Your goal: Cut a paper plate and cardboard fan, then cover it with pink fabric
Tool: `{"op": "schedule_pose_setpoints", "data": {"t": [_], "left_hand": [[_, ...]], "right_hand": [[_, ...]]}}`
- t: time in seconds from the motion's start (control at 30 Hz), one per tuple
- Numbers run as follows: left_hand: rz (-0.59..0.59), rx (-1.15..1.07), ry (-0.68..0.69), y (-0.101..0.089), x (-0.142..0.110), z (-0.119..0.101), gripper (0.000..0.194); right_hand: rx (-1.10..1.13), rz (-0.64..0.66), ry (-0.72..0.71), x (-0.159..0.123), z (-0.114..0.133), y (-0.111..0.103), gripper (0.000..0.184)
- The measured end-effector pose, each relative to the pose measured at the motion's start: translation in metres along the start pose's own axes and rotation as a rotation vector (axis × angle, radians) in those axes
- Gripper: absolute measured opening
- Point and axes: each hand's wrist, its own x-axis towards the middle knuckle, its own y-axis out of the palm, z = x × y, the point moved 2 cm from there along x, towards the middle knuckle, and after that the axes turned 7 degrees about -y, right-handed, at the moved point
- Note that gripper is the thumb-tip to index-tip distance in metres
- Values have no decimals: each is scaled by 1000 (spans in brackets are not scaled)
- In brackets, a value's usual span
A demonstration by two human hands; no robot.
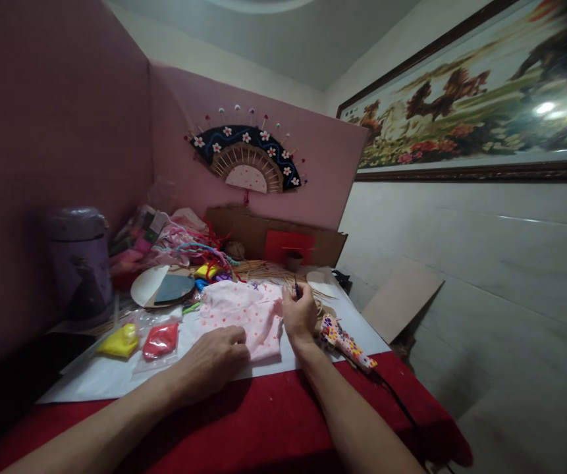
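Dotted cloth [251,306]: on white sheet [85,387], between the hands, near-left corner hidden.
Left hand [220,357]: over that corner; fingers curled, grip's hold cannot be told.
Right hand [301,313]: grip closed around slim dark object [297,287], mostly hidden, kind unclear.
Framed picture [461,125]: right end cut off, glare.

A framed horse painting [461,105] hangs at 2 o'clock, a flower-decked fan [246,148] at 11; a purple canister [81,263] stands at 9, a board [403,296] leans at 4.
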Motion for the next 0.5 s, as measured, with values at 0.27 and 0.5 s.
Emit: {"op": "schedule_pose_setpoints", "data": {"t": [0.27, 0.5], "left_hand": [[16, -162, 20, -15, -5, -5, 16], [-155, -159, -132, -10, 1, 6, 30]], "right_hand": [[-147, 295, -178, -12, 9, 7, 14], [-267, 216, -273, -9, 18, -7, 20]]}}
